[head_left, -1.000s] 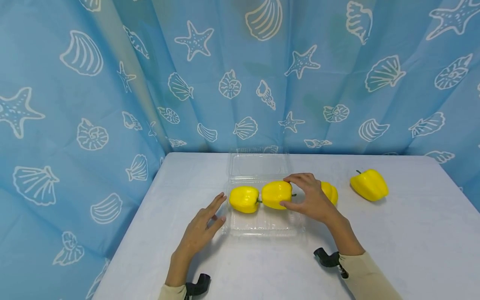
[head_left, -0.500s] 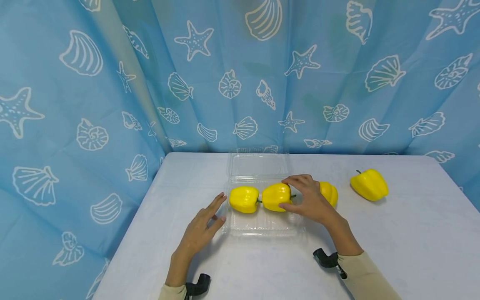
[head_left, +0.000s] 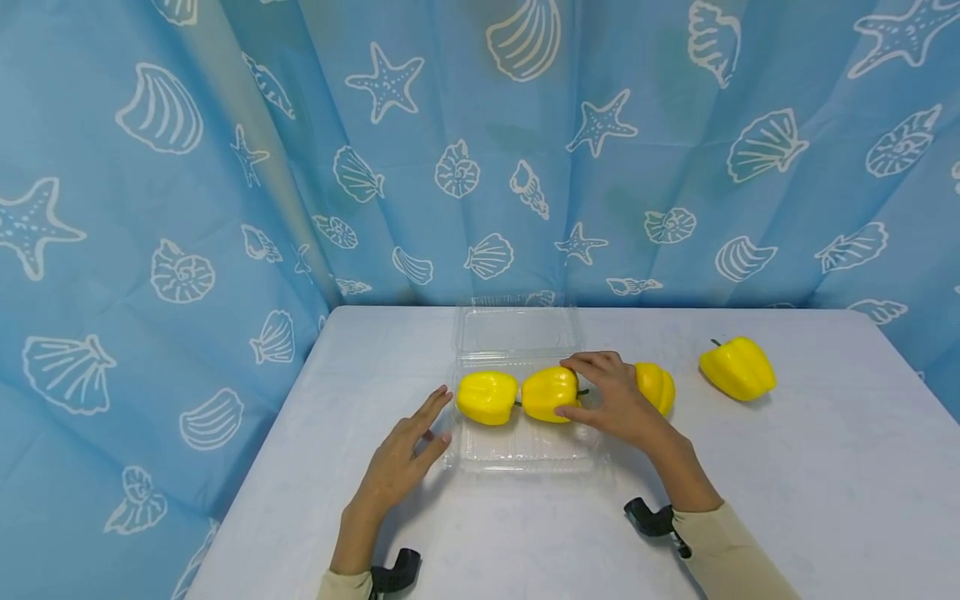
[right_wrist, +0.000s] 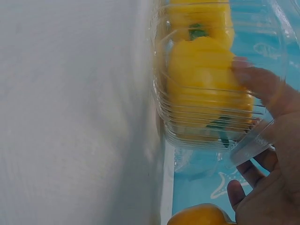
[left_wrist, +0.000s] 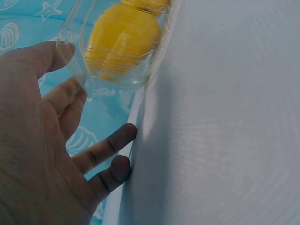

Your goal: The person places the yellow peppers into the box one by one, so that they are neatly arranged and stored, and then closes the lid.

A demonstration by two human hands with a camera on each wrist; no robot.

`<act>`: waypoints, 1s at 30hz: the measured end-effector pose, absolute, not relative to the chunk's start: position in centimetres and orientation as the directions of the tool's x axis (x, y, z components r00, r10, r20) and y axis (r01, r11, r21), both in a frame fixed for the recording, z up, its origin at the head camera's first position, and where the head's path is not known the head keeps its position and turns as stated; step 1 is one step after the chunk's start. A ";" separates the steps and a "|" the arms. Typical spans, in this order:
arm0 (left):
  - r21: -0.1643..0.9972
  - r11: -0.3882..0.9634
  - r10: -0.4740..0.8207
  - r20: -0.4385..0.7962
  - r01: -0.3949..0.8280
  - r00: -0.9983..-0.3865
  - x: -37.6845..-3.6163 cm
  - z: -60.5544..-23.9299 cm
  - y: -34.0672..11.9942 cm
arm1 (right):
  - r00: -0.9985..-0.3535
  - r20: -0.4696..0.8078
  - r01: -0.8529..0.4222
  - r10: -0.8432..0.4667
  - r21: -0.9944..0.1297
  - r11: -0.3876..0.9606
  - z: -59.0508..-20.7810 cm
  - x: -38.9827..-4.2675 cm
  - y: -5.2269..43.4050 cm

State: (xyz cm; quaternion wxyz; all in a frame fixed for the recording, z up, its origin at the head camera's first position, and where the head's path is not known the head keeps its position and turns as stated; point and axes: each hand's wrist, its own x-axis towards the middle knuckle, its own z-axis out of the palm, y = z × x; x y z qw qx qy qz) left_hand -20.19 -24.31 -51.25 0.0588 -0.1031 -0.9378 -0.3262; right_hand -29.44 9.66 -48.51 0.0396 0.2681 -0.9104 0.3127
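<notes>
A clear plastic clamshell container (head_left: 525,448) lies on the table with its lid (head_left: 517,330) folded back. Inside it, toward the back, a yellow bell pepper (head_left: 487,397) fills the left side. My right hand (head_left: 617,400) holds a second yellow bell pepper (head_left: 549,395) beside it, thumb and fingers around its stem end; the right wrist view shows this held pepper (right_wrist: 206,79) through the container's clear wall. My left hand (head_left: 405,457) is at the container's left side with fingers extended. In the left wrist view, its thumb and fingertips (left_wrist: 65,52) meet the clear rim.
Right of the container, a yellow bell pepper (head_left: 656,387) is partly hidden behind my right hand. Another bell pepper (head_left: 738,369) lies farther right on the white-covered table (head_left: 810,467). A blue curtain (head_left: 465,125) with shell prints hangs along the back and left.
My right hand has lowered the held pepper slightly and shifted a little left in the container. The left hand has stayed at the container's side.
</notes>
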 end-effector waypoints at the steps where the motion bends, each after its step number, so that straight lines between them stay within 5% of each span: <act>1: 0.600 0.765 0.157 0.180 0.234 -0.971 -20.2 -51.3 -24.3 | -0.852 0.241 -0.515 -0.465 -0.549 0.659 -48.5 -29.4 9.7; 30: 0.587 0.769 0.167 0.194 0.251 -0.967 -20.0 -51.3 -24.2 | -0.830 0.391 -0.557 -0.397 -0.542 0.629 -46.1 -28.2 12.9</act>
